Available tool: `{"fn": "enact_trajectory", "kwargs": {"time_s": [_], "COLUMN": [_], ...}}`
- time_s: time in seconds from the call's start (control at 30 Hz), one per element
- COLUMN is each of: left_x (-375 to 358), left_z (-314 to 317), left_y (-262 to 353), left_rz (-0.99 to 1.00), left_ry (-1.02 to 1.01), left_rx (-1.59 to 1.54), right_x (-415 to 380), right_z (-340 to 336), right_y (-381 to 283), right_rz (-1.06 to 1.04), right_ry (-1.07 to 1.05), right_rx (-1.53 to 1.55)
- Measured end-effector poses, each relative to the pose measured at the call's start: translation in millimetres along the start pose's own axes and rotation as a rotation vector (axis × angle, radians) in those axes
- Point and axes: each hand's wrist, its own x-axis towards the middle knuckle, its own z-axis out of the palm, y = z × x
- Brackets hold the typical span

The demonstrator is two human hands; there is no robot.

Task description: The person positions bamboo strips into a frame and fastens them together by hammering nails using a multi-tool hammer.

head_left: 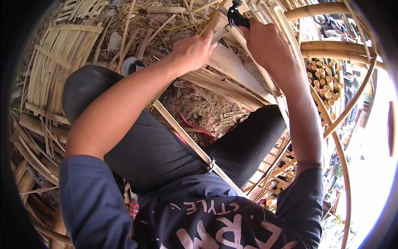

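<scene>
My left hand [192, 53] is closed around a flat bamboo strip [219, 35] near the top middle; its fingertips press on the strip's edge. My right hand [265, 41] grips a black-handled tool [236, 15], whose dark head reaches up to the top edge of the view. The tool sits just right of the strip's upper end, close to my left hand. Beneath both hands lies a wide wooden plank [238, 68], with long split bamboo pieces beside it.
A woven bamboo panel [62, 62] lies at the left. Cut bamboo poles [325, 85] are stacked at the right behind curved bamboo bars [338, 47]. A long strip [182, 130] crosses my lap. Shavings and a red ribbon [195, 125] lie between my legs.
</scene>
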Motion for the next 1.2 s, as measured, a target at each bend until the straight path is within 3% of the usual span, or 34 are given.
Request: {"fn": "enact_trajectory", "kwargs": {"time_s": [0.1,0.2,0.3,0.4,0.5,0.6,0.7,0.8,1.1,1.17,1.2], "left_x": [-1.0,0.3,3.0,3.8,5.9,5.6,2.1,1.4,-0.6,-0.6,-1.0], "left_z": [-4.0,-10.4,4.8,4.5,19.0,17.5,-0.6,-3.6,0.2,5.5,5.4], "left_y": [2.6,7.2,-4.8,-5.4,-16.2,-16.4,-2.3,0.0,-5.1,-10.3,-10.2], "left_rz": [0.035,-0.012,0.107,0.046,0.191,0.217,0.042,0.035,0.072,0.123,0.149], "left_ry": [0.046,-0.061,0.103,0.005,0.222,0.263,0.043,0.016,0.057,0.150,0.197], "left_rx": [0.046,-0.016,0.015,-0.012,0.005,0.056,0.022,0.024,0.009,0.025,0.033], "right_x": [-0.1,-0.1,2.0,1.5,1.3,-0.5,3.1,6.7,-10.4,-13.3,-10.5], "right_z": [0.4,0.9,10.0,10.4,9.2,7.3,10.9,11.6,-3.7,0.9,0.9], "right_y": [6.5,9.7,17.1,18.4,19.3,23.6,31.5,39.5,14.5,15.7,20.1], "right_rz": [0.070,0.110,0.102,0.033,-0.058,-0.114,-0.099,-0.051,-0.047,-0.039,0.006], "right_ry": [-0.060,-0.096,-0.065,0.008,0.053,0.061,0.024,-0.061,-0.008,0.042,-0.029], "right_rx": [0.103,0.134,0.162,0.137,0.074,0.018,0.084,0.186,0.017,0.025,0.117]}}
